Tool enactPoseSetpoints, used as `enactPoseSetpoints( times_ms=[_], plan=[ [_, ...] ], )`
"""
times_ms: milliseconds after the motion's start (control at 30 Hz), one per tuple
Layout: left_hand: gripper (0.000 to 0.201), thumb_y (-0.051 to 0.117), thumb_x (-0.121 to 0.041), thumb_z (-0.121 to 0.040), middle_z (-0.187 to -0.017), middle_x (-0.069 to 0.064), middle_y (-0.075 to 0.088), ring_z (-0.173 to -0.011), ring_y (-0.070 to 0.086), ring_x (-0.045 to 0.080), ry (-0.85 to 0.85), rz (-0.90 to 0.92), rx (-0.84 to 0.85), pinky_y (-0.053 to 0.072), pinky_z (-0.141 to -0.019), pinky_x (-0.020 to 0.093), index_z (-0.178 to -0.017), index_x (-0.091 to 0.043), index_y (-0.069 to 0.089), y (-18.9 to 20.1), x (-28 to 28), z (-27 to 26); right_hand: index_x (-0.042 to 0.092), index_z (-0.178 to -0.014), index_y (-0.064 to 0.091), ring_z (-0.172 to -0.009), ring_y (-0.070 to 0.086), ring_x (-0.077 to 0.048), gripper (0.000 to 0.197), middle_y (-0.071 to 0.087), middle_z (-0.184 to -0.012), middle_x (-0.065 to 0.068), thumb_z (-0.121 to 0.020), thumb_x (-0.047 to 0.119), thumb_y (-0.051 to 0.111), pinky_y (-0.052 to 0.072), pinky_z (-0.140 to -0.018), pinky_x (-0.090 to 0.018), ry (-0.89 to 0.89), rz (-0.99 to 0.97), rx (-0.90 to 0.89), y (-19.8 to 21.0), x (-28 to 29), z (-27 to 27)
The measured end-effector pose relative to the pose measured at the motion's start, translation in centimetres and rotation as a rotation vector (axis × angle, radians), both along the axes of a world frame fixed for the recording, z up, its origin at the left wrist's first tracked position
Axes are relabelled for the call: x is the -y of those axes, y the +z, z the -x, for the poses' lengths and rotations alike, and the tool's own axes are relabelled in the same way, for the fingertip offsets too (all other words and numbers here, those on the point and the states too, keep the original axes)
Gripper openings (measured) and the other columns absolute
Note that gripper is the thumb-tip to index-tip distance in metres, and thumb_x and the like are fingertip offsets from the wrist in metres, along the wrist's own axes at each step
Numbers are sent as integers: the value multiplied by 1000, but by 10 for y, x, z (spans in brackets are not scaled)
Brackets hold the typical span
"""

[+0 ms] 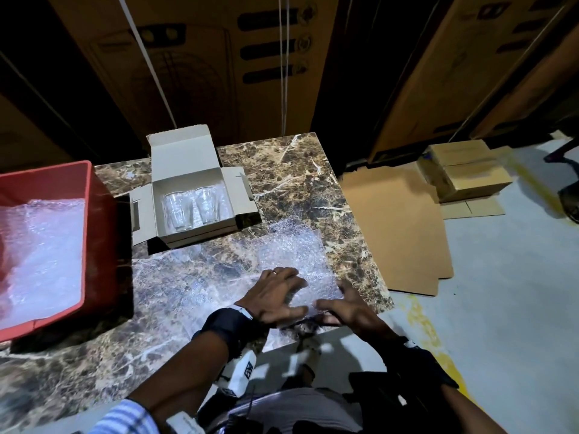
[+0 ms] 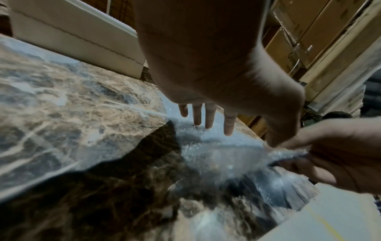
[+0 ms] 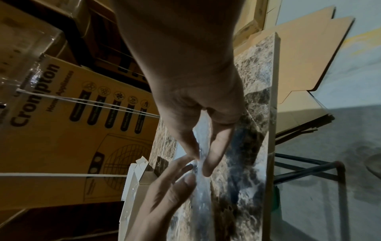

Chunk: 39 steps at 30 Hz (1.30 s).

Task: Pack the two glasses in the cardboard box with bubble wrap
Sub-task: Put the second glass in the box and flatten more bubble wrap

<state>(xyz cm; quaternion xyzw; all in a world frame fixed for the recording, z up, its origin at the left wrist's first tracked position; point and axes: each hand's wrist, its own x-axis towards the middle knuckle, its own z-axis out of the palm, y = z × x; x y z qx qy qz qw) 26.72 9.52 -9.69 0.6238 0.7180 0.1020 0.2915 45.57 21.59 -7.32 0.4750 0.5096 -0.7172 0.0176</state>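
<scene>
Fingers (image 2: 208, 117) of left hand (image 1: 275, 296) lying flat, pinning bubble wrap (image 1: 291, 245) on desk (image 1: 297, 170), lower centre; right hand (image 1: 347, 311) pinching its near edge. Glasses (image 1: 191, 205) sitting unwrapped in cardboard box (image 1: 185, 170), upper centre. Risk: thin film tearing if pulled hard.

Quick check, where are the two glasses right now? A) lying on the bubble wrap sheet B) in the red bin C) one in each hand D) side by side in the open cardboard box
D: the head view shows both glasses side by side inside the open cardboard box, while the left hand rests on the bubble wrap sheet and the right hand pinches its near edge.
</scene>
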Motion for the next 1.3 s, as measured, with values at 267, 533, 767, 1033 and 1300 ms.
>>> enactPoseSetpoints(
  times_ms=[267, 533, 767, 1033, 1300],
  plan=[
    [77, 60, -82, -79, -172, 3, 9, -158, 2, 22, -41, 63, -5, 9, -125, 51, -141, -37, 52, -13, 8, -6, 20, -150, 27, -116, 62, -30, 125, 61, -132, -5, -52, 60, 92, 52, -89, -39, 593, -495, 419, -13, -19, 6],
    [63, 59, -80, -76, -161, 4, 31, -146, 28, 26, 5, -101, -110, 27, -116, 49, -118, -33, 65, -17, 11, -14, 25, -140, 37, -119, 49, -30, 66, 43, -134, -10, -88, 52, 66, 48, -88, -41, 686, -996, 433, -17, -31, 20],
    [47, 51, -58, -87, -145, 2, 38, -133, 36, 24, 270, -155, -123, 31, -110, 47, -126, -32, 54, -21, 7, -7, 27, -142, 46, -127, 38, -25, 39, 40, -143, -5, -104, 36, 48, 45, -105, -48, 567, -1104, 208, -30, -58, 66],
    [59, 64, -45, -85, -155, 10, 28, -138, 29, 32, 231, -15, -211, 28, -109, 49, -137, -26, 46, -25, 8, -11, 25, -134, 53, -126, 36, -28, 42, 49, -137, -10, -93, 24, 62, 31, -107, -48, 844, -1227, 246, -29, -77, 119],
    [51, 62, -31, -77, -146, 6, 36, -134, 33, 29, 294, -86, -246, 30, -103, 45, -127, -30, 49, -21, 11, -13, 30, -87, 58, -105, 49, -28, 13, 56, -92, 2, -97, 23, 60, 33, -109, -62, 791, -1109, 84, -22, -94, 135]
  ],
)
